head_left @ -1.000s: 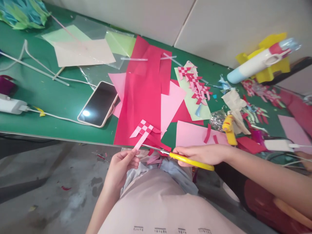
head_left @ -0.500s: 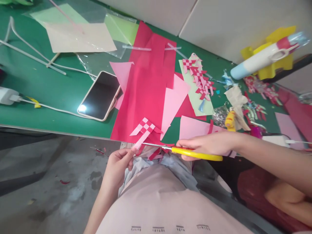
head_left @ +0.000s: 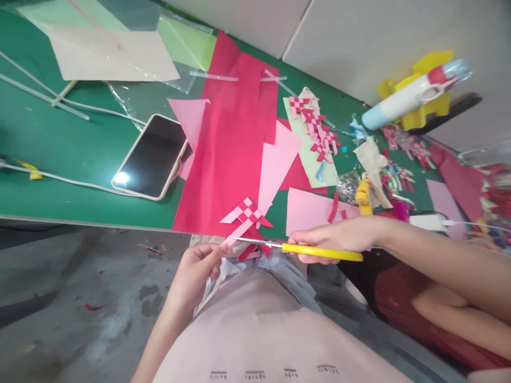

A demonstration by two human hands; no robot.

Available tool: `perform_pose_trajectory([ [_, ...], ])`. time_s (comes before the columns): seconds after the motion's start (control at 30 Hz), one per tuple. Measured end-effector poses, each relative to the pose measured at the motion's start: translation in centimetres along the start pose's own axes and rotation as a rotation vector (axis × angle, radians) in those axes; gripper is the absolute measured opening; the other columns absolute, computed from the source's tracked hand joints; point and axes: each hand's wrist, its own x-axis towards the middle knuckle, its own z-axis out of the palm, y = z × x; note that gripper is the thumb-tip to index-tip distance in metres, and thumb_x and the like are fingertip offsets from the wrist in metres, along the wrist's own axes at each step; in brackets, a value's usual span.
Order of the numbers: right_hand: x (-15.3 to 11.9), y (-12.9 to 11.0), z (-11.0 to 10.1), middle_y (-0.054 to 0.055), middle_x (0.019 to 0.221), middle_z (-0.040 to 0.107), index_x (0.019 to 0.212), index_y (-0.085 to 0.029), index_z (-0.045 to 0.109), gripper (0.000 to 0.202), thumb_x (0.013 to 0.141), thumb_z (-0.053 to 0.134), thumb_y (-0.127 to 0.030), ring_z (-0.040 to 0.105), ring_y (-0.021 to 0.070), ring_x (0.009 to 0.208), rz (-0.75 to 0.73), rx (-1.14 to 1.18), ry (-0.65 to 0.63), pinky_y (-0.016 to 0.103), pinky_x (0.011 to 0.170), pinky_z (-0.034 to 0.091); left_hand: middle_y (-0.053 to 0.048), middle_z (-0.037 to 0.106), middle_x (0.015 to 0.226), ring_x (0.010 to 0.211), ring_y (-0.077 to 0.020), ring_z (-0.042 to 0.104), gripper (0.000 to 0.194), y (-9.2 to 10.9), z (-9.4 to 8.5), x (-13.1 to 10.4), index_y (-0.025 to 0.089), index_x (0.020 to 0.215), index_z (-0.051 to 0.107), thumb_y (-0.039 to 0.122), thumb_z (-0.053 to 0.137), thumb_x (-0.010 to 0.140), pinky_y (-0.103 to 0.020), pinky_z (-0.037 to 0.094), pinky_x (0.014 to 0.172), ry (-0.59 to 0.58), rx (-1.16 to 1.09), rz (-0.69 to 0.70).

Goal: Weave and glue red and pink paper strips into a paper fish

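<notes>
Between the thumb and fingers of my left hand (head_left: 202,266) is the end of a pale pink strip on a woven paper fish (head_left: 248,211). The fish has a red and pink checked body and loose strip ends, and it lies over the near edge of a red paper sheet (head_left: 227,143). My right hand (head_left: 327,240) is closed around the yellow handles of a pair of scissors (head_left: 311,251). Their blades point left, with the tip at the pink strip close to my left fingertips. Red strips hang below the fish near my lap.
A phone (head_left: 151,157) with its light on lies left of the red sheet. Finished woven fish (head_left: 315,125) rest on pale green paper. Pink paper (head_left: 311,210), a yellow tool (head_left: 363,197) and a white bottle (head_left: 403,106) are to the right. Another person's arm (head_left: 451,316) shows at lower right.
The view has shifted slightly to the right. The woven fish sits a little lower and the scissors' tip is still at the pink strip. Both hands keep their hold.
</notes>
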Motion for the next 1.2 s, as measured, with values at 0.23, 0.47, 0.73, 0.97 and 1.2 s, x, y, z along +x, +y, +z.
perform_pose_trajectory([
  [0.23, 0.5, -0.9, 0.4, 0.001, 0.082, 0.051, 0.09, -0.021, 0.048, 0.033, 0.089, 0.044, -0.054, 0.048, 0.0164, 0.075, -0.08, -0.104, 0.003, 0.03, 0.072, 0.041, 0.007, 0.038, 0.041, 0.04, -0.0034, 0.032, 0.036, -0.5, 0.0, 0.1, 0.013, 0.07, 0.072, 0.048, 0.078, 0.067, -0.019, 0.022, 0.043, -0.034, 0.02, -0.015],
  [0.47, 1.1, -0.5, 0.3, 0.002, 0.084, 0.06, 0.098, -0.021, 0.056, 0.041, 0.079, 0.055, -0.058, 0.056, 0.0196, 0.078, -0.075, -0.064, -0.018, 0.031, 0.069, 0.042, 0.008, 0.038, 0.04, 0.039, -0.003, 0.031, 0.036, -0.3, 0.1, 0.0, 0.013, 0.073, 0.073, 0.048, 0.078, 0.067, -0.019, 0.022, 0.042, -0.052, 0.05, -0.048],
  [0.73, 1.0, -0.7, 0.4, 0.006, 0.095, 0.064, 0.106, -0.019, 0.054, 0.042, 0.082, 0.054, -0.052, 0.059, 0.0209, 0.088, -0.067, -0.057, -0.032, 0.031, 0.079, 0.043, 0.008, 0.039, 0.04, 0.04, -0.0033, 0.031, 0.035, -0.5, 0.0, 0.0, 0.014, 0.074, 0.074, 0.048, 0.077, 0.068, -0.019, 0.022, 0.042, -0.058, 0.067, -0.059],
  [0.97, 1.3, -0.5, 0.3, 0.007, 0.1, 0.066, 0.107, -0.019, 0.056, 0.041, 0.08, 0.056, -0.05, 0.06, 0.0242, 0.099, -0.066, -0.052, -0.036, 0.031, 0.082, 0.045, 0.007, 0.038, 0.04, 0.04, -0.0038, 0.03, 0.037, -0.1, 0.2, -0.1, 0.014, 0.072, 0.074, 0.05, 0.078, 0.066, -0.02, 0.021, 0.043, -0.055, 0.09, -0.06],
  [1.2, 1.4, -0.8, 0.1, 0.008, 0.1, 0.064, 0.104, -0.017, 0.055, 0.044, 0.082, 0.051, -0.054, 0.059, 0.0239, 0.097, -0.074, -0.093, -0.048, 0.033, 0.084, 0.045, 0.008, 0.036, 0.04, 0.04, -0.0037, 0.026, 0.038, -0.2, 0.2, 0.2, 0.014, 0.072, 0.074, 0.051, 0.076, 0.067, -0.021, 0.018, 0.044, -0.063, 0.121, -0.06],
])
